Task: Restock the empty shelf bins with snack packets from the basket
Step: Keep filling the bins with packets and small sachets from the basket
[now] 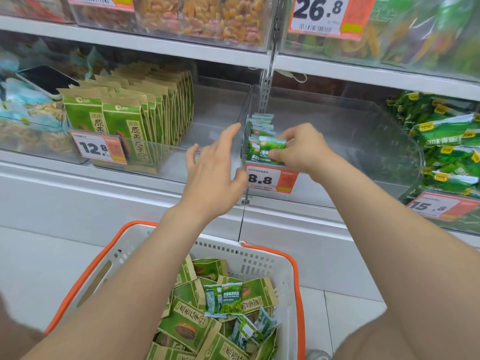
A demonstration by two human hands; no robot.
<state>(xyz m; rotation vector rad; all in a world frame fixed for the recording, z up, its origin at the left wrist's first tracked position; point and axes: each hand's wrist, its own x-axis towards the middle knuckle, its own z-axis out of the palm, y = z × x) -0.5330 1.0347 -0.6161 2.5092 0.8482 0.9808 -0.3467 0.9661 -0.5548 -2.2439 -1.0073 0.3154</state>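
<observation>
The right hand (pixel 304 149) grips a small stack of glossy green foil snack packets (pixel 267 149), fingers curled over their top edge, and holds them upright at the front left corner of a clear, hard plastic bin (pixel 345 131) on the white metal shelf (pixel 104 188). More of the same crinkly packets stand in a row just behind them, against the bin's transparent divider wall (pixel 245 120). The left hand (pixel 215 175) is released, its fingers spread and straight, beside that divider and holding nothing. An orange and white price tag (pixel 270 179) reading 8.8 is fixed to the bin's front edge, under the right hand. In the neighbouring bin to the left, flat matte kraft paper pouches (pixel 135 118) with green printed faces stand packed in rows. Below the arms sits the basket (pixel 300 294), white perforated plastic with a smooth orange rim, holding a loose heap of kraft pouches (pixel 187 326) and small shiny green packets (pixel 226 298).
</observation>
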